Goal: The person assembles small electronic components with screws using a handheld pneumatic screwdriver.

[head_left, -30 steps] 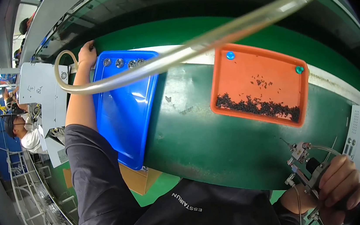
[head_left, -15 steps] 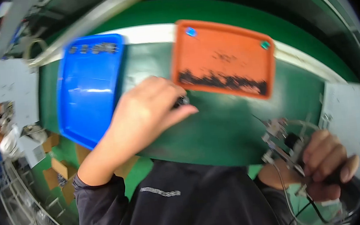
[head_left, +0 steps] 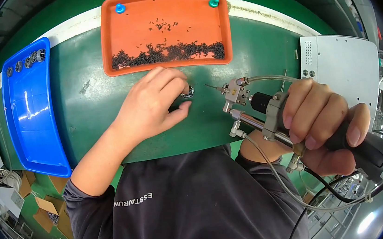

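My left hand [head_left: 154,102] is closed over the green tabletop, just below the orange tray. Thumb and fingers grip a small round black-and-silver part [head_left: 189,92], mostly hidden by the fingertips. On the right, my right hand [head_left: 322,122] wraps round the black handle of a powered screwdriver [head_left: 262,105]. It has a metal block at its head, clear hoses and a thin tip. That tip points left, a short way right of the round part and apart from it. Many tiny black screws [head_left: 166,53] lie in the orange tray [head_left: 168,66], mostly along its near side.
A blue tray [head_left: 36,126] stands at the left with several round parts [head_left: 26,61] at its far end. Blue and green knobs [head_left: 120,8] sit in the orange tray's far corners. A grey metal box [head_left: 342,66] stands right. Hoses and a cable hang below the screwdriver.
My view has shifted, so both trays appear farther left. The screwdriver's tip has come much closer to the round part in my left hand. Both hands keep their grip.
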Available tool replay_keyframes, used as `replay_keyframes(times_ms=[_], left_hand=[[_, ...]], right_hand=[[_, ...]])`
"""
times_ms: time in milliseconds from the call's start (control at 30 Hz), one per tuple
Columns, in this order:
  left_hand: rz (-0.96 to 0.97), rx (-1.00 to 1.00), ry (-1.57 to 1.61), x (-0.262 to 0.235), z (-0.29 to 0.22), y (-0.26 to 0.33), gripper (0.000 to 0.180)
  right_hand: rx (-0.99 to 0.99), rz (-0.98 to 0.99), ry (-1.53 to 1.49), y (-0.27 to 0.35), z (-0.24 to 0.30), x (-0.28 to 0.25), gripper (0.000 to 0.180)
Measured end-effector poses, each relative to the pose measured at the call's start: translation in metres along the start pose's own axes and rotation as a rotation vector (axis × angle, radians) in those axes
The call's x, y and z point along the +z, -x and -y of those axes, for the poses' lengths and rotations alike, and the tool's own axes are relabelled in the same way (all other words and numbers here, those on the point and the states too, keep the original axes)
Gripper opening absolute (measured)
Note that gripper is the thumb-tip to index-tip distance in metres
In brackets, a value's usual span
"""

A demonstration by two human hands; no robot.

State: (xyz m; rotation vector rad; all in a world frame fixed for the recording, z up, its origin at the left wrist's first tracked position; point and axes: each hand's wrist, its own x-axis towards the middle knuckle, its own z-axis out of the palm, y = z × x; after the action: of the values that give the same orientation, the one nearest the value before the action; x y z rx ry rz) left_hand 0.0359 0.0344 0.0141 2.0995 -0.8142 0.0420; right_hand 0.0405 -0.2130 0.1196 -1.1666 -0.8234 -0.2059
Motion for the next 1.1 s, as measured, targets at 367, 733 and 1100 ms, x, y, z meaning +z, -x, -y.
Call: replay_keyframes(times_ms=[367,733,1100], left_hand=[[-0.041,0.119,0.000,0.009,0.009,0.001,0.018],[-0.056,0.130,0.010,0.011,0.010,0.000,0.018],[-0.085,0.154,0.070,0.007,0.008,0.001,0.024]], right_hand=[[-0.018,0.084,-0.053,-0.003,-0.011,0.010,0.036],[-0.074,0.150,-0.053,-0.005,-0.018,0.012,0.041],[-0.089,0.132,-0.133,-0.006,-0.008,0.009,0.041]])
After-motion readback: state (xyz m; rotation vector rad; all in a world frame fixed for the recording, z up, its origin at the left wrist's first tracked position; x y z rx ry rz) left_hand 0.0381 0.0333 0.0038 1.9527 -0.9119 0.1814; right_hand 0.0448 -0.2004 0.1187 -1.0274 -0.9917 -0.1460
